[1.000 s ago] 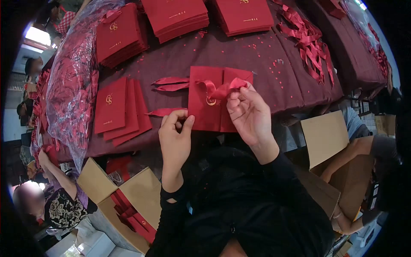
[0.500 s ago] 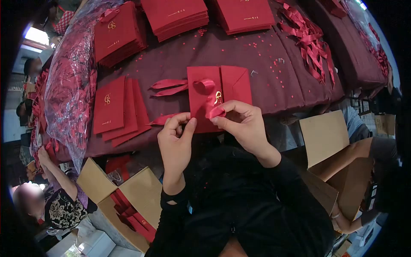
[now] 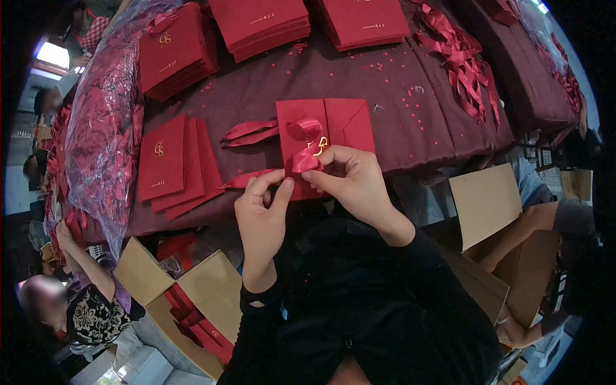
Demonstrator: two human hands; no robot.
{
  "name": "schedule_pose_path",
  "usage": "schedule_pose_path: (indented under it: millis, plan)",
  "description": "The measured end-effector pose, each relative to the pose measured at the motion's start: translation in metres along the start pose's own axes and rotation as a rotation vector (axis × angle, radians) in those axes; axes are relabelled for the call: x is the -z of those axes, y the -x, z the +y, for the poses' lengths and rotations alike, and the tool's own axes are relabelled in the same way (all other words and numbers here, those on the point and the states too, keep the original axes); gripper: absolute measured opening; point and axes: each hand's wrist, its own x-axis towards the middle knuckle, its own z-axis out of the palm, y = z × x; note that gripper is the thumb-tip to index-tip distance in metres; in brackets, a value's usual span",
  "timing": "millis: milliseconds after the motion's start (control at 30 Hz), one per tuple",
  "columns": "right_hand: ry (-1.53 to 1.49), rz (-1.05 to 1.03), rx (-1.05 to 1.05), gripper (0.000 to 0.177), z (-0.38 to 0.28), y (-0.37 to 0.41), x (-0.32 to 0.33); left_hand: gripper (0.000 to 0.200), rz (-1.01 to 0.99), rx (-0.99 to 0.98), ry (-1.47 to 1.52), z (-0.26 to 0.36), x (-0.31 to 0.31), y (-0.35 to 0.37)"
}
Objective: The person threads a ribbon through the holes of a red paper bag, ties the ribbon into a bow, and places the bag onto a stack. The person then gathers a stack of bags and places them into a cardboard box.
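Observation:
A red bag [image 3: 350, 122] with a gold logo lies flat on the dark red cloth in the middle. My right hand [image 3: 353, 179] pinches a shiny red ribbon [image 3: 307, 159] over the bag's front, where the ribbon curls in a loop. At the bag's lower left edge, my left hand [image 3: 263, 208] has its thumb and forefinger pressed together; a red ribbon end [image 3: 247, 180] runs out to the left from behind its fingertips. Another ribbon loop [image 3: 250, 133] sticks out from the bag's left side.
Fanned red bags [image 3: 162, 160] lie at left. Bag stacks [image 3: 176, 51] line the back, beside loose ribbons [image 3: 463, 61] at right. Plastic wrap [image 3: 96, 135] covers red items. Open cartons [image 3: 208, 285] stand below. A co-worker's arm [image 3: 523, 231] reaches into the right carton [image 3: 484, 205].
My right hand has moved a little left with the ribbon, toward my left hand. The co-worker's arm at the right has shifted slightly.

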Motion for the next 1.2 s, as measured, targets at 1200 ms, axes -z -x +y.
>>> schedule_pose_path:
  millis: [1200]
  plan:
    - [0.545,-0.049,0.308,0.023,0.008,-0.008,0.024,0.020,-0.086,-0.327,-0.243,0.005,-0.019,-0.005]
